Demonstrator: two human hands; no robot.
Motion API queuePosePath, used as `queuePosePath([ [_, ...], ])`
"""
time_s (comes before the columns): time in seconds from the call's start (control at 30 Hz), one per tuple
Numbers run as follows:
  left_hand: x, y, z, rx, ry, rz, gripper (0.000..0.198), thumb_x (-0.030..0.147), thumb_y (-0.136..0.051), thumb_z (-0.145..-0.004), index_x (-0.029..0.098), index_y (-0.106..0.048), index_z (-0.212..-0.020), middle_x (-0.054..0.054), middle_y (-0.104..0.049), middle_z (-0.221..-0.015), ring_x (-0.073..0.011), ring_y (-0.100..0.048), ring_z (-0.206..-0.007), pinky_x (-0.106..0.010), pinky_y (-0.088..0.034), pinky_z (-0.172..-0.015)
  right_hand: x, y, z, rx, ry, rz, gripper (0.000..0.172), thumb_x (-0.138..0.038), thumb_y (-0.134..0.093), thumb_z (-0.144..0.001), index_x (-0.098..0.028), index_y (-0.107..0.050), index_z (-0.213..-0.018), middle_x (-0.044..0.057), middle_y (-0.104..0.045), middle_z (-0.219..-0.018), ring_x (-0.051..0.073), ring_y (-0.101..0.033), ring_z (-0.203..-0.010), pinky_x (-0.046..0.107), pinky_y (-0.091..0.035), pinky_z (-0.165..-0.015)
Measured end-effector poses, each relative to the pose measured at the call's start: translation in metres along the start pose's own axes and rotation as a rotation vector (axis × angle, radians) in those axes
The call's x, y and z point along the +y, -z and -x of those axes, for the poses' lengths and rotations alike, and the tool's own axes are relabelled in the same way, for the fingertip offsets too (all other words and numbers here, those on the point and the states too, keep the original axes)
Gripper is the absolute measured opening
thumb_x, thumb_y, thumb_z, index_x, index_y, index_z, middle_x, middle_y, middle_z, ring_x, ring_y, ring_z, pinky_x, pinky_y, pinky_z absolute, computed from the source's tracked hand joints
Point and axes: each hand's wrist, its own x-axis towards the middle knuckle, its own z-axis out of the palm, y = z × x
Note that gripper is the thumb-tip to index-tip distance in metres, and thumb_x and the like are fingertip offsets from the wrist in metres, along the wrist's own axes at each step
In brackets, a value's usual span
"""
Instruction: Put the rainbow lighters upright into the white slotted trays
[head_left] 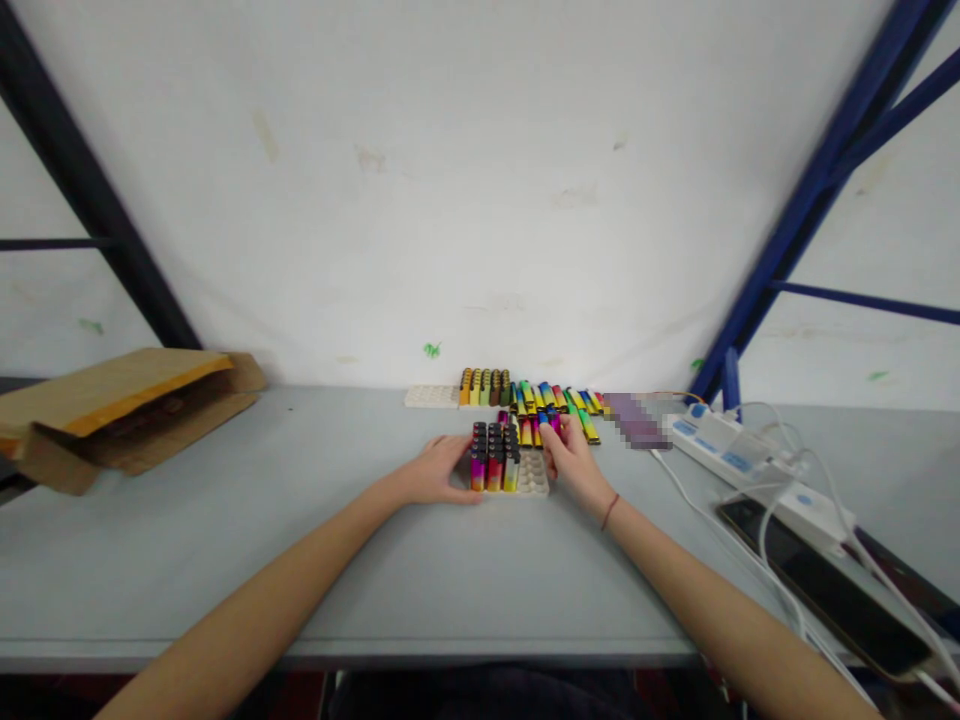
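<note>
My left hand [439, 472] curves round the left end of a white moulded tray [534, 475], thumb along its front edge and fingers toward the back. Rows of lighters [495, 458] with black tops and purple, red and yellow bodies stand upright in the left part of that tray. Bare hollows show in its right part. At the tray's right side, my right hand [574, 458] is closed in a pinch on a lighter with a blue end, mostly hidden by the fingers. Many colourful lighters [589, 425] lie in a pile just behind both hands.
Near the wall, a second white tray [431, 396] holds upright yellow to dark-brown lighters [484, 387]. An opened brown paper package [150, 410] lies left. On the right are a pixelated purple object [637, 420], a power strip [765, 470], white cables and a dark phone [825, 585].
</note>
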Motion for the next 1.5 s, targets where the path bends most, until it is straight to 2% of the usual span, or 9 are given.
queuePosePath([
  [0.1, 0.0, 0.0, 0.0, -0.01, -0.007, -0.007, 0.083, 0.058, -0.071, -0.069, 0.012, -0.043, -0.133, -0.016, -0.054, -0.129, -0.0356, -0.049, -0.119, -0.045, -0.031, -0.106, 0.003, 0.003, -0.002, 0.054, 0.109, 0.146, 0.033, -0.051, -0.046, -0.087, -0.022, -0.044, -0.103, -0.003, -0.052, -0.071, 0.014, -0.054, -0.056, 0.027, -0.047, -0.046],
  [0.17, 0.0, 0.001, 0.0, -0.011, -0.009, -0.008, 0.081, 0.057, -0.071, -0.069, 0.013, -0.044, -0.132, -0.015, -0.054, -0.13, -0.0349, -0.049, -0.118, -0.045, -0.032, -0.105, 0.004, 0.005, -0.004, 0.106, 0.249, 0.271, 0.035, -0.049, -0.044, -0.089, -0.019, -0.051, -0.105, 0.006, -0.06, -0.089, 0.019, -0.061, -0.079, 0.035, -0.054, -0.067],
  [0.23, 0.0, 0.001, 0.0, -0.009, -0.006, -0.008, 0.079, 0.055, -0.071, -0.07, 0.014, -0.045, -0.131, -0.014, -0.055, -0.129, -0.0341, -0.05, -0.117, -0.044, -0.032, -0.105, 0.006, 0.008, -0.006, 0.131, 0.361, 0.389, 0.034, -0.045, -0.042, -0.09, -0.018, -0.058, -0.103, 0.012, -0.064, -0.101, 0.023, -0.06, -0.095, 0.043, -0.05, -0.086],
  [0.3, 0.001, 0.002, 0.0, -0.011, -0.006, -0.007, 0.077, 0.055, -0.071, -0.07, 0.014, -0.045, -0.13, -0.013, -0.055, -0.129, -0.0335, -0.051, -0.116, -0.044, -0.032, -0.106, 0.009, 0.009, -0.008, 0.133, 0.386, 0.458, 0.033, -0.041, -0.041, -0.09, -0.018, -0.061, -0.102, 0.013, -0.066, -0.106, 0.026, -0.059, -0.101, 0.046, -0.045, -0.094],
  [0.67, -0.001, 0.0, -0.001, -0.026, -0.002, -0.012, 0.081, 0.058, -0.07, -0.07, 0.012, -0.044, -0.132, -0.016, -0.053, -0.131, -0.034, -0.049, -0.119, -0.044, -0.03, -0.107, 0.004, 0.004, -0.004, -0.067, 0.409, 0.509, 0.027, -0.024, -0.042, -0.091, -0.017, -0.049, -0.116, 0.004, -0.062, -0.081, 0.017, -0.061, -0.073, 0.029, -0.048, -0.07],
  [0.87, -0.001, 0.001, -0.001, -0.025, 0.002, -0.015, 0.08, 0.057, -0.071, -0.07, 0.014, -0.045, -0.132, -0.014, -0.055, -0.13, -0.0334, -0.05, -0.118, -0.044, -0.031, -0.106, 0.002, 0.008, -0.005, -0.23, 0.474, 0.617, 0.029, -0.016, -0.04, -0.09, -0.02, -0.052, -0.116, 0.007, -0.067, -0.101, 0.018, -0.064, -0.087, 0.03, -0.048, -0.08],
  [1.1, -0.001, 0.002, 0.0, -0.023, 0.002, -0.001, 0.082, 0.057, -0.071, -0.069, 0.016, -0.042, -0.134, -0.013, -0.054, -0.13, -0.0332, -0.05, -0.118, -0.044, -0.031, -0.106, 0.001, 0.008, -0.005, -0.216, 0.479, 0.617, 0.033, -0.015, -0.043, -0.087, -0.02, -0.052, -0.118, 0.008, -0.065, -0.11, 0.019, -0.062, -0.098, 0.034, -0.047, -0.088],
  [1.3, -0.002, 0.001, 0.0, -0.015, -0.007, 0.01, 0.082, 0.056, -0.071, -0.069, 0.015, -0.042, -0.134, -0.013, -0.054, -0.131, -0.0337, -0.05, -0.118, -0.044, -0.033, -0.106, 0.006, 0.004, -0.004, -0.182, 0.391, 0.611, 0.04, -0.018, -0.046, -0.087, -0.019, -0.044, -0.127, 0.007, -0.068, -0.097, 0.02, -0.065, -0.09, 0.033, -0.049, -0.08],
  [1.5, 0.008, 0.02, -0.001, -0.085, -0.022, 0.092, 0.074, 0.044, -0.074, -0.068, 0.015, -0.046, -0.131, -0.012, -0.056, -0.129, -0.0316, -0.054, -0.114, -0.04, -0.04, -0.101, 0.007, 0.014, -0.012, -0.113, 0.561, 0.802, 0.036, -0.008, -0.036, -0.085, -0.015, -0.058, -0.113, 0.013, -0.065, -0.111, 0.022, -0.057, -0.108, 0.038, -0.044, -0.095],
])
